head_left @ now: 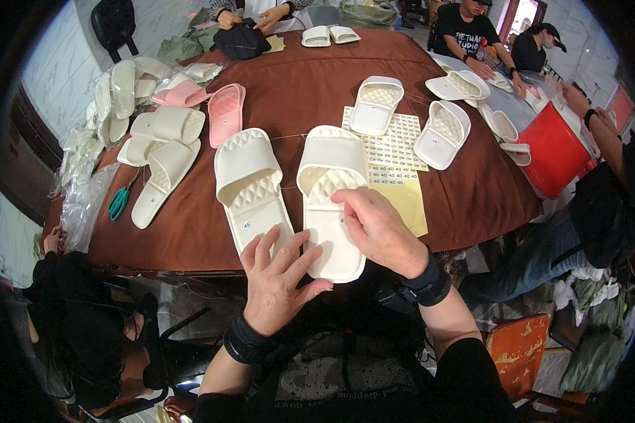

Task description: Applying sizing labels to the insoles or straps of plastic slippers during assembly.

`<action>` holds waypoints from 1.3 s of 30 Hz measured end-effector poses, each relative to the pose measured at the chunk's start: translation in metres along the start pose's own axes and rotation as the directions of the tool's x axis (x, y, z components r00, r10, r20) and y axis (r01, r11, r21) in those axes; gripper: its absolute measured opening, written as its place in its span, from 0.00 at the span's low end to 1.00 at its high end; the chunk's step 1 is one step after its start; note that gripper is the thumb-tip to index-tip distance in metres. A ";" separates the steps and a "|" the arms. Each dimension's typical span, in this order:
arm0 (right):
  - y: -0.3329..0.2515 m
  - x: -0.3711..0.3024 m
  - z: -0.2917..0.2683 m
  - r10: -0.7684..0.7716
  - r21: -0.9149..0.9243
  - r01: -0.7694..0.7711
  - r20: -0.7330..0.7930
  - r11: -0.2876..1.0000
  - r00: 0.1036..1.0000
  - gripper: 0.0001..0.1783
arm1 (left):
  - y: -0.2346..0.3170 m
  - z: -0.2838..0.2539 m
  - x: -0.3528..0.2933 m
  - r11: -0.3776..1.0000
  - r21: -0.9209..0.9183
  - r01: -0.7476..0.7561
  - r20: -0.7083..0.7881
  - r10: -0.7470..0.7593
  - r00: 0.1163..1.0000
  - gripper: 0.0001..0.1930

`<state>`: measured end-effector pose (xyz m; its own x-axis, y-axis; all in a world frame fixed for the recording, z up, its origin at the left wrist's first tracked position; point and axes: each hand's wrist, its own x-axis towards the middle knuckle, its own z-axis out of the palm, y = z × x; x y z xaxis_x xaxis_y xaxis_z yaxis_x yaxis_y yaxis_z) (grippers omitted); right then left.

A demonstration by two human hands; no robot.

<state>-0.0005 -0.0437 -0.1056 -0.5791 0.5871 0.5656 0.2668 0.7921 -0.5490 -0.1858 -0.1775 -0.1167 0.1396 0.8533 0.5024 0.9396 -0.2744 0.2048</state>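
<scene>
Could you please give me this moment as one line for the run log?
Left hand: at heel ends of left white slipper and right white slipper | Right hand: over right white slipper's footbed | Nearby: yellow sticker sheet, teal scissors

Brown cloth (282,81) covers the bench (487,201). Near its left side lie teal-handled scissors (118,202) beside clear plastic wrapping (88,201); farther back, two pink quilted slides (225,116) rest toe outward at differing angles. Upper left: a black chair (114,27) against marble-patterned wall panels (42,60). At the far edge, a co-worker (293,5) handles a black fabric bundle (241,40). Upper right: a co-worker in a printed black T-shirt (466,32). Right: a red tub (554,155) adjoins the bench. Lower right: a worn orange wooden chair (518,349).
</scene>
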 end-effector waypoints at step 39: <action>-0.016 0.027 0.017 0.104 0.147 -0.133 0.193 0.980 0.976 0.13 | -0.003 0.011 -0.011 0.993 -0.111 -0.033 -0.091 0.023 0.996 0.31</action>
<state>-0.0336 -0.0433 -0.0915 -0.6860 0.6227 0.3763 0.2254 0.6737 -0.7038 -0.1870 -0.1812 -0.1327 0.1321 0.8031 0.5810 0.8942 -0.3495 0.2799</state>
